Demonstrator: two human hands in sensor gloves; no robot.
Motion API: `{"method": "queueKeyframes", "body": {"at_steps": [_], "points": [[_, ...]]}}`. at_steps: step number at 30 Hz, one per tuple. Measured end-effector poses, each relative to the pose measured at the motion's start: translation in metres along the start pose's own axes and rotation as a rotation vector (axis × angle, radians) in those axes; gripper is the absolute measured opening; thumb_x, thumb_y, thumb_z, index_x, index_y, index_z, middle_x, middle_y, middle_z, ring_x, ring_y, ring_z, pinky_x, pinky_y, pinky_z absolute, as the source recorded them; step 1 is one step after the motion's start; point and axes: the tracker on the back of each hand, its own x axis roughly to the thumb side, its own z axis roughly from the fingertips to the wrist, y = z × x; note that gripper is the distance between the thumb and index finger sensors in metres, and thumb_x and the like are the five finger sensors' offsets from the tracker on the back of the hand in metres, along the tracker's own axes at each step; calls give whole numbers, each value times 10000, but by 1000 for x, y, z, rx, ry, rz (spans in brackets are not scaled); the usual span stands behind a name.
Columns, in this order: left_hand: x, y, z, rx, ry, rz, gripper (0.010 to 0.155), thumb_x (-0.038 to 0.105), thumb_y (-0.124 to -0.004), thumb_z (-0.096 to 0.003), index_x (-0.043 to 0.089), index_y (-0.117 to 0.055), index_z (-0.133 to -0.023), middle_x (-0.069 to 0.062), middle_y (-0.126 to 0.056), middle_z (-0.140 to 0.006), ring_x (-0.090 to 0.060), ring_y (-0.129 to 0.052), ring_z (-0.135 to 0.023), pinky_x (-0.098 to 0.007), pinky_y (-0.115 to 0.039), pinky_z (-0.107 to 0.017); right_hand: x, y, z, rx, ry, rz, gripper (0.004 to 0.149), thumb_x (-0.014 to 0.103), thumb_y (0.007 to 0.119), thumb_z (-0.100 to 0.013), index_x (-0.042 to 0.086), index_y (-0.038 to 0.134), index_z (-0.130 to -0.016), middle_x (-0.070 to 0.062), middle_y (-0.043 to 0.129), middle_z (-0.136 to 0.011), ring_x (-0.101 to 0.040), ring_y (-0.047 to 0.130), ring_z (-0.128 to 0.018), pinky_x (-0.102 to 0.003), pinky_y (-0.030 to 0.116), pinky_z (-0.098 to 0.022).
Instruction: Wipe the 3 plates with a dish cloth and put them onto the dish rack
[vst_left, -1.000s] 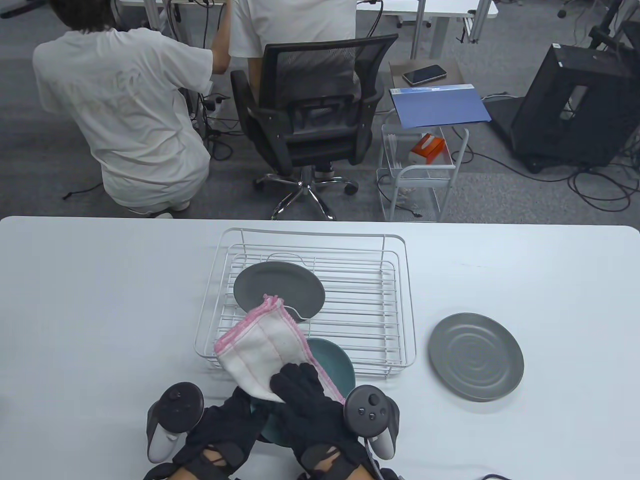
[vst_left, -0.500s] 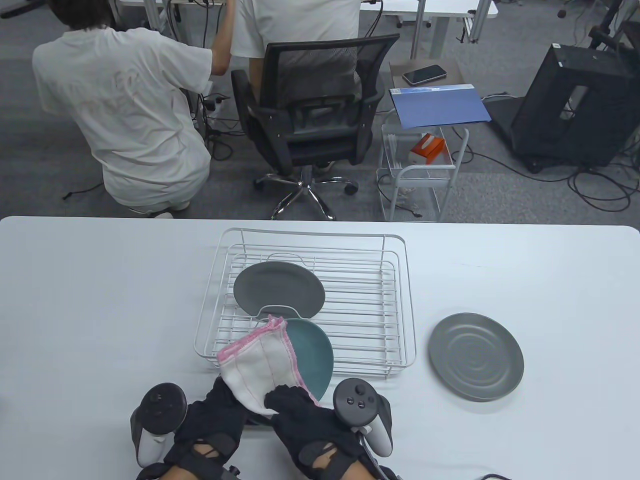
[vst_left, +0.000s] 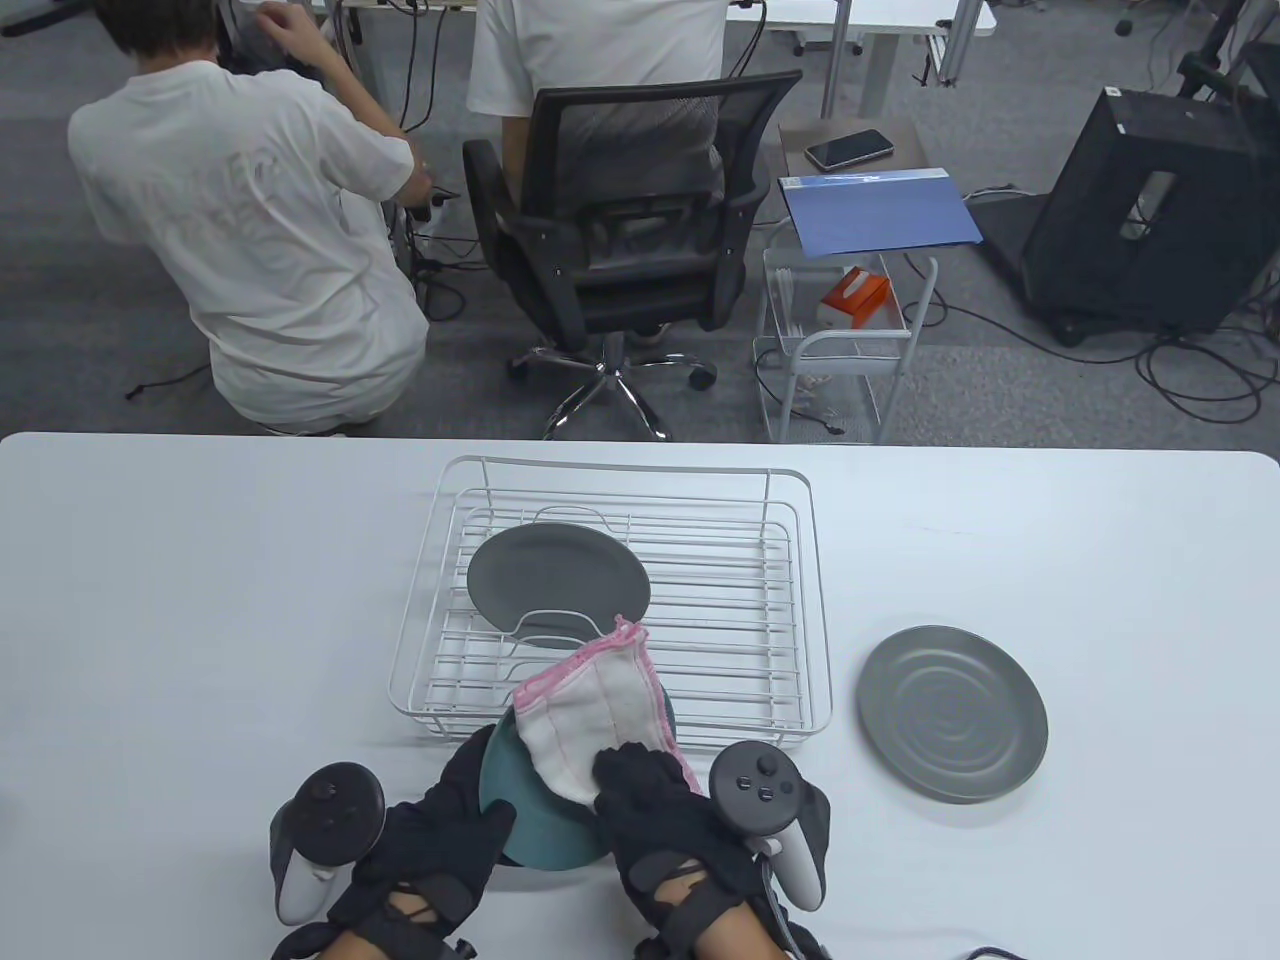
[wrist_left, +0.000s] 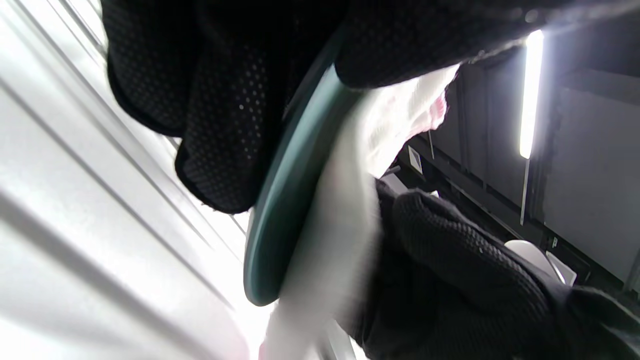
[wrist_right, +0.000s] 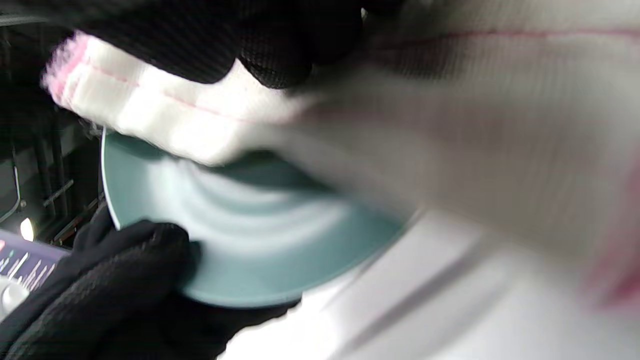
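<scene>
**Teal plate getting wiped right in front of the dish rack**

So the white wire dish rack (vst_left: 620, 600) sits mid-table, and I'll place everything off that. Just in front of its near edge, the left hand (vst_left: 430, 850) holds the teal plate (vst_left: 530, 810) up off the table, tilted, fingers curled round its left rim. The left wrist view shows the plate (wrist_left: 285, 200) edge-on with the gloved fingers wrapped behind it. The right hand (vst_left: 670, 830) presses the pink-edged white dish cloth (vst_left: 595, 710) onto the plate's face, fingers bent over the cloth and gripping it; the cloth's far corner sticks up over the rack's front rail. The right wrist view is blurry, but the cloth (wrist_right: 190, 115) is clearly lying across the plate (wrist_right: 250, 240).

One dark grey plate (vst_left: 558, 580) already lies inside the rack, toward its left side. Another grey plate (vst_left: 952, 715) lies flat on the table (vst_left: 200, 600), right of the rack and apart from it.
</scene>
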Motion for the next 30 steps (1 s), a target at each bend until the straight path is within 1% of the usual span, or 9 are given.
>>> {"method": "queueKeyframes", "body": {"at_steps": [2, 5, 7, 12, 18, 21, 24, 27, 30], "points": [[0, -4, -1, -33, 0, 8, 647, 293, -744, -558, 217, -366, -1078, -116, -752, -1045, -318, -1117, -560, -504, -832, -535, 2, -3, 1, -54, -16, 5, 553, 381, 714, -505, 100, 633, -974, -150, 442, -1002, -320, 274, -877, -570, 341, -640], [0, -13, -2, -68, 24, 44, 653, 293, -737, -564, 210, -345, -1079, -120, -735, -1055, -316, -1112, -571, -501, -829, -542, 7, -7, 3, -149, -51, 139, 530, 376, 739, -489, 93, 706, -935, -163, 503, -977, -340, 335, -864, -574, 391, -633], [4, -17, -2, -69, 11, -22, 655, 298, -735, -565, 218, -338, -1080, -110, -733, -1059, -307, -1115, -578, -495, -832, -548, 8, -6, 3, -216, -92, 157, 516, 371, 755, -475, 89, 741, -907, -167, 539, -959, -353, 370, -856, -572, 429, -630], [9, -22, -1, -57, -6, -9, 667, 295, -733, -563, 213, -316, -1077, -116, -723, -1060, -301, -1117, -581, -493, -835, -548, 10, -3, 2, -229, -218, 67, 572, 387, 782, -469, 86, 672, -943, -153, 455, -986, -336, 278, -868, -560, 349, -633], [15, -29, 0, -55, -17, 33, 669, 292, -730, -562, 202, -309, -1075, -117, -730, -1053, -287, -1126, -570, -482, -844, -544, 25, 7, 6, -257, -346, 228, 681, 411, 886, -426, 146, 581, -973, -120, 375, -1005, -334, 262, -880, -544, 360, -640], [17, -32, 2, -42, -30, 43, 669, 292, -728, -563, 201, -307, -1075, -119, -732, -1052, -285, -1126, -568, -481, -845, -544, 34, 12, 11, -284, -396, 293, 657, 377, 913, -410, 153, 617, -952, -117, 414, -1002, -341, 313, -886, -544, 395, -640], [20, -30, 3, -30, -47, 41, 668, 297, -726, -564, 205, -307, -1077, -115, -733, -1054, -279, -1128, -569, -478, -847, -546, 39, 11, 16, -359, -443, 346, 516, 317, 870, -423, 176, 710, -893, -96, 509, -985, -332, 406, -884, -534, 465, -634], [19, -26, 3, -4, -44, 49, 665, 295, -725, -564, 213, -311, -1079, -107, -733, -1058, -282, -1126, -574, -482, -844, -549, 40, 13, 13, -288, -475, 305, 443, 302, 837, -435, 168, 766, -851, -80, 540, -982, -316, 417, -888, -526, 458, -638], [13, -15, 4, 60, -34, 53, 661, 290, -727, -562, 222, -323, -1080, -103, -735, -1059, -293, -1124, -575, -490, -840, -550, 38, 23, 9, -110, -476, 223, 439, 293, 831, -442, 142, 776, -851, -79, 537, -988, -308, 392, -895, -524, 427, -643]]}}
